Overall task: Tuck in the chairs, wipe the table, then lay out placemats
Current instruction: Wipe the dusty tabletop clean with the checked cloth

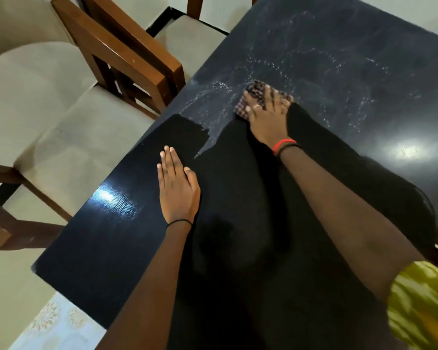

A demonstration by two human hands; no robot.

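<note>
Cloth (256, 89) under my right hand (266, 117), checked weave, lying flat mid-way across dark table (86, 238). Right fingers spread, pressing down on it, not curled round it. My left hand (177, 188) flat, fingers straight and together, palm on tabletop nearer left edge, grasping nothing. Wet streaks (276, 64) glisten beyond cloth. Wooden chair (137, 61) with beige seat just beside table's left edge.

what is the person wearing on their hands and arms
Both forearms are bare. The left hand has a thin black thread round the wrist. The right hand wears a ring on one finger, and a red band beside a black band at the wrist. A yellow-green patterned sleeve covers the right upper arm.
</note>
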